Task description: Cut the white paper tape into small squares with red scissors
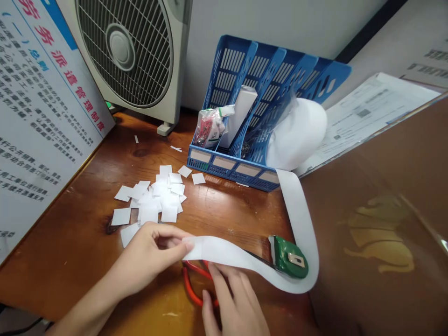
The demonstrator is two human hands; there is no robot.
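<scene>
My left hand [150, 254] pinches the free end of a white paper-like strip [227, 253] between thumb and fingers. The strip curves to the right and back up to a white roll [301, 133]. Just below the strip, my right hand [236, 298] has its fingers stretched and thumb apart, close to the red handles of scissors [191, 287]. Whether its fingertips touch the handles is unclear. The blades lie mostly under the strip. A green tape measure [290, 256] sits inside the strip's bend. Cut white squares [150, 200] lie in a loose pile beyond my left hand.
A blue file rack [241, 173] at the back holds the roll, a white box [240, 114] and a plastic bag with red contents [210, 128]. A box fan [133, 56] stands back left. Printed boards [42, 116] flank the left; a brown panel [378, 224] bounds the right.
</scene>
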